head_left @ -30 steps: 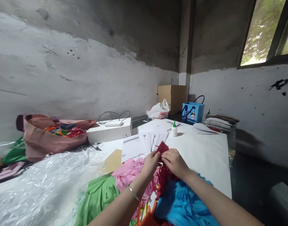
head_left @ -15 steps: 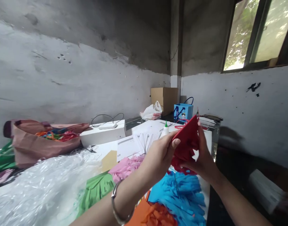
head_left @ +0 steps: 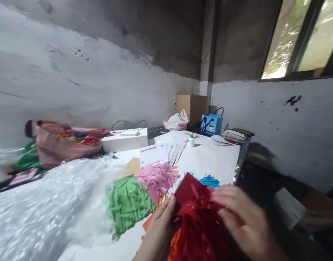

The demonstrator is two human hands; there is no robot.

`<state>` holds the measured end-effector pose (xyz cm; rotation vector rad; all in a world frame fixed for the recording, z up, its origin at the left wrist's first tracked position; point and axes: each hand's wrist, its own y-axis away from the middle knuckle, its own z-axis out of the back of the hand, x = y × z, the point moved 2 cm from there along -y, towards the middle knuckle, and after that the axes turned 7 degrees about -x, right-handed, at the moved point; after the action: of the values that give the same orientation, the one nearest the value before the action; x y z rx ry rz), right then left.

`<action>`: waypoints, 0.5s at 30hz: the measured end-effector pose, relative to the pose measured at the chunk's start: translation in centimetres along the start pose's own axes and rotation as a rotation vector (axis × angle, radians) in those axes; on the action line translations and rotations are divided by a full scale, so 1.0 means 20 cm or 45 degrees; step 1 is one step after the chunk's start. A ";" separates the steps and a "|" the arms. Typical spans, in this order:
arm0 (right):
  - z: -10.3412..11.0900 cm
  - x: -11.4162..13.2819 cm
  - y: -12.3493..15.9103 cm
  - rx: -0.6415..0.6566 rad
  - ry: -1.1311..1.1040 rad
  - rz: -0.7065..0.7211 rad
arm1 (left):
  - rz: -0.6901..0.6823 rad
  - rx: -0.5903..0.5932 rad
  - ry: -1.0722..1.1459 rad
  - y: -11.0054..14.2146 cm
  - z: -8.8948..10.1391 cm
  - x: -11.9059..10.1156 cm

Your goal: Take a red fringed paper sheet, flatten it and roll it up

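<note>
A red fringed tissue-paper bundle (head_left: 197,214) is tilted in front of me, its strips hanging down and its flat folded end pointing up and away. My left hand (head_left: 162,221) is closed on its left edge, thumb on top. At the right side, my right hand (head_left: 244,214) is blurred, with thumb and fingers apart against the loose red strips. Beneath and around lie orange paper (head_left: 175,243), blue fringe (head_left: 210,181) mostly covered by the red, green fringe (head_left: 131,204) and pink fringe (head_left: 157,177).
On the white tabletop (head_left: 210,156) stands a green-capped glue bottle (head_left: 192,140) near a fan of paper strips (head_left: 174,153). Clear plastic wrap (head_left: 71,195) spreads at left, before a pink bag (head_left: 68,148). A white box (head_left: 125,140), blue bag (head_left: 211,124) and carton (head_left: 192,108) stand behind.
The red bundle has come down and toward me, over the blue and orange paper. My right hand has shifted from its upper edge to the strips; my left hand still holds it.
</note>
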<state>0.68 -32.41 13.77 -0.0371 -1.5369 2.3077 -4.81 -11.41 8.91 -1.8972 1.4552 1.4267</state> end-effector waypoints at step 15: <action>-0.82 0.15 0.28 0.681 -0.234 -0.298 | 0.049 -0.137 -0.103 -0.07 0.66 0.11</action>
<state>-0.02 -18.88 2.71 0.4769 -0.8897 2.4948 -10.12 -1.99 0.90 -1.8599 1.4110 1.6106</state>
